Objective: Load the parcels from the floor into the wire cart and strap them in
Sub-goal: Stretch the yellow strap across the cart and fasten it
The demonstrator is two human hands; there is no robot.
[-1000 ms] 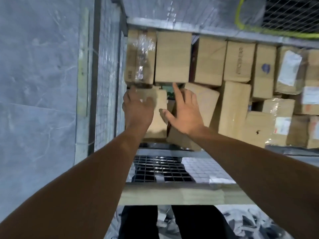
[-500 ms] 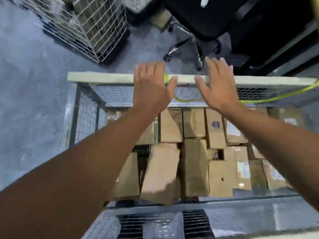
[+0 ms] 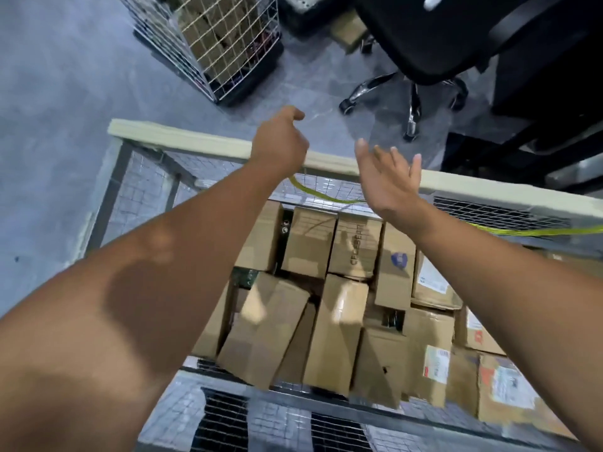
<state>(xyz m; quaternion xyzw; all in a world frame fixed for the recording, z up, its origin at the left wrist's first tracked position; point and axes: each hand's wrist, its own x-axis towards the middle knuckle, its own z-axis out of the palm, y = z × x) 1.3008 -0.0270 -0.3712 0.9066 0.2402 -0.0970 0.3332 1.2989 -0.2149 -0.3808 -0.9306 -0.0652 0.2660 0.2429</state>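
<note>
Beyond the grey wire-mesh cart (image 3: 140, 203) with its pale, flat top rail, a second, smaller white wire cage (image 3: 208, 37) stands on the grey speckled floor (image 3: 55, 93), packed with brown goods. To its right a black office chair (image 3: 434, 37) on a chrome star base sits close behind the cart's far rail, and dark furniture fills the upper right corner.

Inside the cart lie the brown cardboard parcels (image 3: 339, 327), well over a dozen, too crowded for an exact count. Those in the far row stand upright side by side; the nearer ones lean at angles. Several on the right carry white printed labels, and some are wrapped in shiny clear film. One thin yellow-green strap (image 3: 535, 230) runs along the inside of the far mesh wall, sagging in a curve between the two arms.

Both hands are up at the far rail. The left hand (image 3: 280, 141) has its fingers curled inward above the rail; whether it pinches anything cannot be told. The right hand (image 3: 388, 177) is spread, palm turned left, holding nothing, well apart from the left.
</note>
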